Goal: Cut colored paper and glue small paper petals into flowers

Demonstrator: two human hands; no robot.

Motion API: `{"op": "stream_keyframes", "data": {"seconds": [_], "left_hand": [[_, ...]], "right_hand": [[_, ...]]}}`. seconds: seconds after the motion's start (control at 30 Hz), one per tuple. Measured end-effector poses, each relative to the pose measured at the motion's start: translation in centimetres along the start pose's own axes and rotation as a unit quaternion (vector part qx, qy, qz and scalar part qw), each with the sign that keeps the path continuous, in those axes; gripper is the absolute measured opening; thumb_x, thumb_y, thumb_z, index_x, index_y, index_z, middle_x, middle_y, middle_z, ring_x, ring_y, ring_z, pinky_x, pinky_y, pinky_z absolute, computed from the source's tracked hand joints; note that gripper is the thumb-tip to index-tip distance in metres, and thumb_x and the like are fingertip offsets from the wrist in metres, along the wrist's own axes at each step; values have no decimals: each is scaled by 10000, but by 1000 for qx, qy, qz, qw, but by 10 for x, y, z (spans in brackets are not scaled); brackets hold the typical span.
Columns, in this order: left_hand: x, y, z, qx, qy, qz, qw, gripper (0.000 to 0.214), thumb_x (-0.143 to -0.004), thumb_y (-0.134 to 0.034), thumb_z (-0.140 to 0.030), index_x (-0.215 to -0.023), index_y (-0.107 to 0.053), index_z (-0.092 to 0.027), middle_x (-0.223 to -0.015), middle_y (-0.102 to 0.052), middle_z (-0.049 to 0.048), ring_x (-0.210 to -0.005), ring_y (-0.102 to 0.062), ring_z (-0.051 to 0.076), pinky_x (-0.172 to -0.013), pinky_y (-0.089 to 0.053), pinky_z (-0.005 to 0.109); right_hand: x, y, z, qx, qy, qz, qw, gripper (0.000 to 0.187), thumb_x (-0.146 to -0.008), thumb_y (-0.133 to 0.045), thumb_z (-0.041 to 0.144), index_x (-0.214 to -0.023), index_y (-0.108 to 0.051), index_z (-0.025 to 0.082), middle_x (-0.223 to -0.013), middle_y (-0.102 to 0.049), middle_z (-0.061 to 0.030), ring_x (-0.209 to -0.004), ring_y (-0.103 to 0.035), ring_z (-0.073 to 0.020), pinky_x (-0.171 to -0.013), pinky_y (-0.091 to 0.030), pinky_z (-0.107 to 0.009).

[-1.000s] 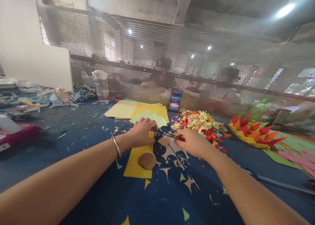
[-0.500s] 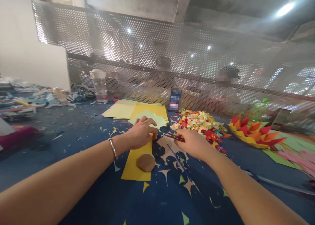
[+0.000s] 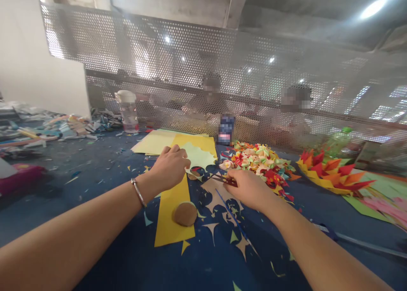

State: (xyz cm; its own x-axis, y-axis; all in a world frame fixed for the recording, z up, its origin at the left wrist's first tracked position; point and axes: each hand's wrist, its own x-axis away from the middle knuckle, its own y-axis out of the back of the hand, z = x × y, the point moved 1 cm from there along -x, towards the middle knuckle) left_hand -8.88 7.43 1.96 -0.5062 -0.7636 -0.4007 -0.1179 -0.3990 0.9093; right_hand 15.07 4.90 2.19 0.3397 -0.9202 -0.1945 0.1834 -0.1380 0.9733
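My left hand (image 3: 170, 168) has its fingers curled together at the far end of a yellow paper strip (image 3: 171, 197), beside a pale green sheet with a scalloped edge (image 3: 200, 156). A round brown disc (image 3: 185, 214) rests on the strip's near part. In my right hand (image 3: 244, 187) is a dark reddish pair of scissors (image 3: 229, 181), blades pointing left over a peach paper offcut (image 3: 213, 189); its grip is partly hidden by my fingers. A thin blue stick (image 3: 235, 219) lies just nearer to me among curved paper scraps.
Beyond my right hand is a heap of small folded paper pieces (image 3: 260, 157). Pointed red, orange and yellow paper (image 3: 333, 172) lies to the right. A phone (image 3: 226, 130) stands at the back, a bottle (image 3: 127, 113) back left. People sit behind the perforated screen (image 3: 178, 66).
My left hand has moved a little left, and the yellow strip has shifted left and toward me with the brown disc on it. My right hand has stayed nearly in place.
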Motion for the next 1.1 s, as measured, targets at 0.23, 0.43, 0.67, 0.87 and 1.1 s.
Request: {"op": "stream_keyframes", "data": {"seconds": [0.23,0.43,0.67,0.87,1.1], "left_hand": [[-4,-7,-9,127,-30,32,991,216,-822,-482,-249,-939,-663,-260,-1006,-582,55,-971,-450,240,-860,-338,370],[-6,-17,4,183,-19,37,982,182,-819,-519,-321,-910,-637,-217,-919,-574,63,-915,-476,227,-830,-375,342],[-8,-15,2,212,-30,25,976,110,-822,-506,-239,-814,-610,-201,-857,-575,44,-876,-505,198,-811,-385,313],[-10,-13,10,232,122,-18,965,159,-815,-452,-200,-947,-538,-214,-887,-575,24,-649,-531,132,-611,-395,260],[-7,2,0,206,98,65,971,122,-833,-437,-299,-863,-524,-218,-772,-612,13,-643,-539,166,-541,-323,260]], "right_hand": [[1,1,5,-5,-6,5,1000,150,-782,-538,293,-663,-521,203,-636,-598,-25,-603,-521,-157,-489,-270,-267],[-1,0,7,-15,-13,9,1000,132,-782,-534,287,-676,-531,208,-624,-600,-24,-577,-517,-151,-482,-264,-269],[-4,-3,9,-42,-6,-12,999,142,-784,-508,283,-661,-493,213,-584,-566,-10,-535,-501,-144,-467,-250,-272],[-4,-5,4,-72,-11,-31,997,155,-793,-507,301,-666,-487,214,-566,-550,-2,-526,-505,-144,-456,-239,-266],[0,-4,10,-98,-16,-40,994,166,-803,-527,293,-666,-487,210,-570,-565,21,-523,-510,-122,-455,-253,-240]]}}
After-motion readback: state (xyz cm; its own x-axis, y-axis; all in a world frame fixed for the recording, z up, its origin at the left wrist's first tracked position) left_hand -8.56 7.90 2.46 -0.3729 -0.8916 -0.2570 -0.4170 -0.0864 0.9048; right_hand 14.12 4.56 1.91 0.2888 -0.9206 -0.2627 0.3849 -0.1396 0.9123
